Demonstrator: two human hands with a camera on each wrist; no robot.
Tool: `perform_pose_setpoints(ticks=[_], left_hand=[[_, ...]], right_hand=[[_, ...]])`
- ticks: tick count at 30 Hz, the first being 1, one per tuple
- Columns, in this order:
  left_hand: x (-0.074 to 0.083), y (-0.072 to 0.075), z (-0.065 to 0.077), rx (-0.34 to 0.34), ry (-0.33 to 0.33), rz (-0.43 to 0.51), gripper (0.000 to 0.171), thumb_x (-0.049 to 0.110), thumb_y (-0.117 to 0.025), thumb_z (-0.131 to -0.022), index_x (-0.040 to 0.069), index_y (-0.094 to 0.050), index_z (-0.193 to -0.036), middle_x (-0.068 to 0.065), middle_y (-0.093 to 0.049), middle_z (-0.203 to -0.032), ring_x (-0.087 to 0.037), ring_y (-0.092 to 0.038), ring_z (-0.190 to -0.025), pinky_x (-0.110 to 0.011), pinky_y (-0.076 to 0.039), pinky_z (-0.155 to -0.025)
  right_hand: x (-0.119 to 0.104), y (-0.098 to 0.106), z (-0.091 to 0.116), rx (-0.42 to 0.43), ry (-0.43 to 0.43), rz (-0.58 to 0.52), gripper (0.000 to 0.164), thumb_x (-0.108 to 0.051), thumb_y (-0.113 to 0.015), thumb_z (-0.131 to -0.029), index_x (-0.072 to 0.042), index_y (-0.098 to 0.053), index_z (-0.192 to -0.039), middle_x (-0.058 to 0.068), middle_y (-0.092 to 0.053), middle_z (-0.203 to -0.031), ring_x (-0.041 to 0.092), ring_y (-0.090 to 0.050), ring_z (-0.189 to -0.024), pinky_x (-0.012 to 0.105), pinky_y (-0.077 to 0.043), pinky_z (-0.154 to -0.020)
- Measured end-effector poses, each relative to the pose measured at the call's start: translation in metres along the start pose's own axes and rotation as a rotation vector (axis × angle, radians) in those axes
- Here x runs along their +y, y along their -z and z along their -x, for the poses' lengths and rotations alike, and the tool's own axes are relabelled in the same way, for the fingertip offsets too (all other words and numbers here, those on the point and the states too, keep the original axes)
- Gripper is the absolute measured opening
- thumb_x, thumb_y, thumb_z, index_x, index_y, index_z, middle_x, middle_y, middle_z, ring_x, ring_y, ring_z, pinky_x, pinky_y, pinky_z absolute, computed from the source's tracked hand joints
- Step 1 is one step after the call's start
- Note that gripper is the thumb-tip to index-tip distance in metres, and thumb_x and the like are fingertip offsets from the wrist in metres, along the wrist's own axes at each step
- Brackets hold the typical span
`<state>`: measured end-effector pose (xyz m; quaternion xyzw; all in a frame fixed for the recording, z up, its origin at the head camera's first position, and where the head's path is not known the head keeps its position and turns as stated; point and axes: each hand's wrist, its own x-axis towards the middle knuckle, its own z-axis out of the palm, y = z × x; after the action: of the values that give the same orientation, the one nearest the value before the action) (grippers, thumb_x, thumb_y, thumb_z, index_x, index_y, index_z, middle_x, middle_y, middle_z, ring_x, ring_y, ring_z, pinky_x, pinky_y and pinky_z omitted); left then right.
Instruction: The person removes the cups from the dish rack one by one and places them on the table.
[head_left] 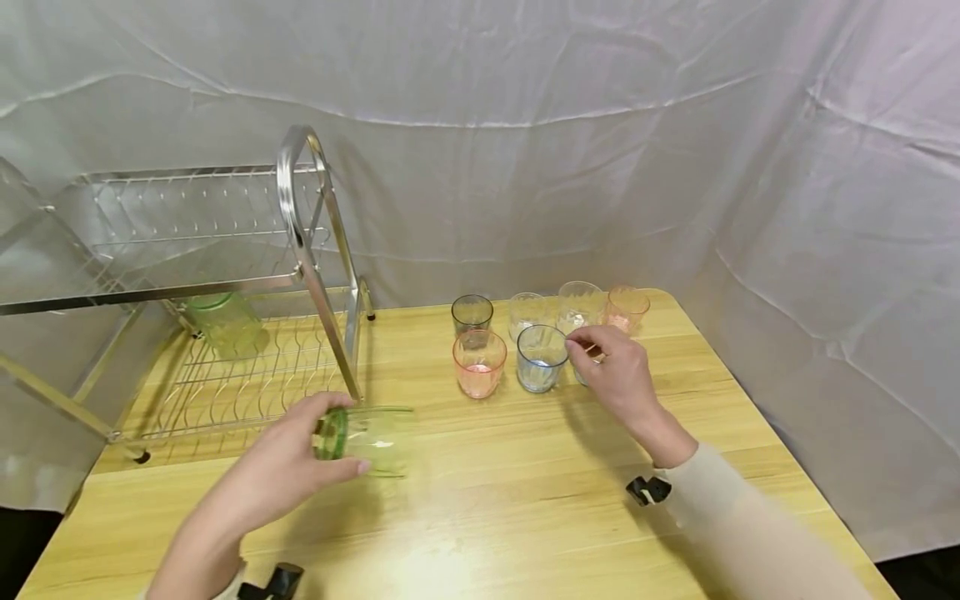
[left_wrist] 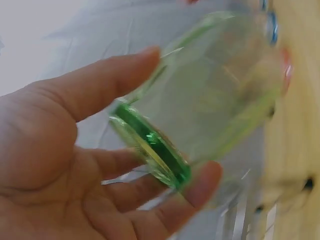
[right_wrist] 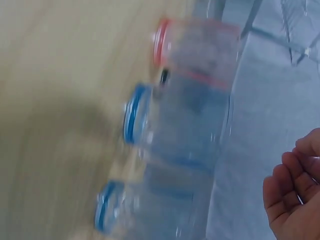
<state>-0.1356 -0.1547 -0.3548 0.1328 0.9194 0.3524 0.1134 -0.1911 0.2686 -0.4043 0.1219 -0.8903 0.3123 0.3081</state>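
My left hand (head_left: 281, 467) grips a green glass (head_left: 382, 443) by its thick base, thumb on one side and fingers on the other. The glass lies sideways above the table, mouth to the right in the head view. My right hand (head_left: 618, 371) is over the row of glasses, fingers loosely curled and holding nothing in the right wrist view. Its fingertips are right by the rim of a blue-tinted glass (head_left: 540, 371). A second blue glass (right_wrist: 150, 212), mostly hidden under that hand in the head view, stands beside it. A pink glass (head_left: 478, 375) is left of them.
Behind stand a dark glass (head_left: 472, 312), two clear glasses (head_left: 527, 312) and an orange-pink glass (head_left: 628, 310). A two-tier metal dish rack (head_left: 318, 292) occupies the left side, with another green glass (head_left: 232, 329) on its lower tier. Grey cloth (head_left: 480, 183) hangs behind the table.
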Motion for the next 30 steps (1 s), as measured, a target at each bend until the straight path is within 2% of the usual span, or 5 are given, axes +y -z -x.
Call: perform_pose_setpoints(ticks=[8, 14, 21, 25, 30], left_hand=[[0.003, -0.043, -0.027, -0.012, -0.037, 0.361, 0.077, 0.035, -0.09, -0.085, 0.017, -0.048, -0.148, -0.012, -0.055, -0.142, -0.029, -0.059, -0.12, -0.039, -0.061, -0.091], [0.006, -0.064, -0.038, -0.046, -0.019, 0.552, 0.075, 0.023, -0.089, -0.087, 0.017, -0.046, -0.148, -0.017, -0.051, -0.141, -0.031, -0.061, -0.119, -0.034, -0.061, -0.093], [0.011, -0.081, -0.047, -0.071, -0.046, 0.615, 0.073, 0.018, -0.088, -0.087, 0.017, -0.047, -0.147, -0.017, -0.059, -0.129, -0.026, -0.067, -0.105, -0.035, -0.061, -0.086], [0.014, -0.087, -0.049, -0.081, -0.066, 0.633, 0.075, 0.013, -0.088, -0.086, 0.014, -0.046, -0.148, -0.018, -0.057, -0.131, -0.027, -0.067, -0.107, -0.035, -0.062, -0.088], [0.016, -0.089, -0.05, -0.089, -0.076, 0.648, 0.077, 0.011, -0.087, -0.086, 0.012, -0.044, -0.15, -0.016, -0.053, -0.136, -0.027, -0.067, -0.109, -0.034, -0.062, -0.09]], right_hand=[[-0.028, -0.019, 0.016, -0.066, 0.042, -0.173, 0.007, -0.002, -0.077, -0.093, -0.006, -0.078, -0.099, 0.005, -0.076, -0.091, 0.016, -0.069, -0.081, 0.035, -0.061, -0.067], [-0.049, -0.024, 0.025, -0.331, -0.086, -0.418, 0.035, -0.012, -0.077, -0.097, -0.003, -0.068, -0.13, 0.01, -0.071, -0.125, 0.027, -0.07, -0.111, 0.032, -0.062, -0.09], [-0.061, -0.03, 0.034, -0.668, -0.147, -0.714, 0.096, -0.021, -0.086, -0.09, -0.026, -0.028, -0.167, 0.007, -0.031, -0.17, 0.039, -0.038, -0.153, 0.046, -0.049, -0.116], [-0.063, -0.034, 0.037, -0.717, -0.159, -0.764, 0.106, -0.021, -0.089, -0.087, -0.032, -0.023, -0.168, 0.005, -0.021, -0.175, 0.038, -0.035, -0.155, 0.041, -0.05, -0.114], [-0.066, -0.037, 0.04, -0.719, -0.19, -0.833, 0.1, -0.013, -0.086, -0.09, -0.017, -0.024, -0.169, 0.009, -0.018, -0.176, 0.041, -0.042, -0.15, 0.037, -0.055, -0.108]])
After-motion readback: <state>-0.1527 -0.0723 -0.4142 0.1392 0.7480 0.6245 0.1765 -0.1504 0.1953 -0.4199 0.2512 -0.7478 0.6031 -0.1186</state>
